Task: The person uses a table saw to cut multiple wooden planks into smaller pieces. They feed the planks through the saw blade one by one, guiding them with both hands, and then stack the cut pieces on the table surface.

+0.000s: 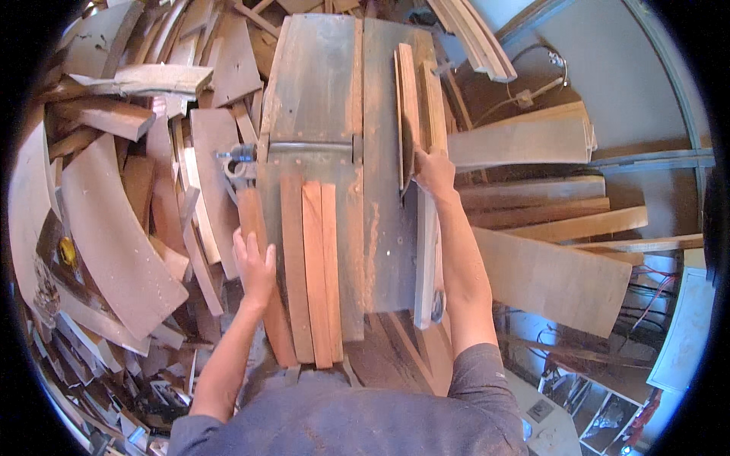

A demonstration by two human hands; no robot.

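My left hand rests with fingers stretched out on a reddish wooden strip along the left edge of the machine table. Three more wooden strips lie side by side to its right, lengthwise on the metal table. My right hand reaches forward over the long straight fence. Its fingers close around the near end of an upright narrow wooden strip. A thin dark disc-like edge shows just left of those fingers; the fingertips are partly hidden.
A roller-like cutter slot crosses the table. Offcuts and boards pile up on the left. Stacked planks lie on the right, near loose cables and a white box. Long battens lean at the back right.
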